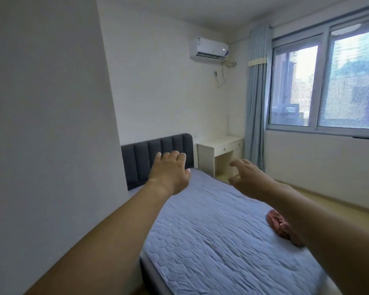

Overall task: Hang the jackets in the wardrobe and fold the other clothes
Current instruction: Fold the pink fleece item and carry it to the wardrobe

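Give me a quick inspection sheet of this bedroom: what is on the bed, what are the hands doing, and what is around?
Surface: bed with a quilted blue cover.
Job's things: one reddish-pink garment bunched near the bed's right edge; no wardrobe in view.
Clutter: nothing seen.
Hands: left hand and right hand stretched forward, holding nothing.
Cables: cord hanging below the air conditioner.
Surroundings: white desk, blue curtain, window.

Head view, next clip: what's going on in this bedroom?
A person stretches both bare arms out over the bed. The left hand and right hand are open, fingers relaxed, holding nothing. A crumpled pink garment lies near the bed's right edge, partly hidden by the right arm, untouched. No wardrobe is in view.
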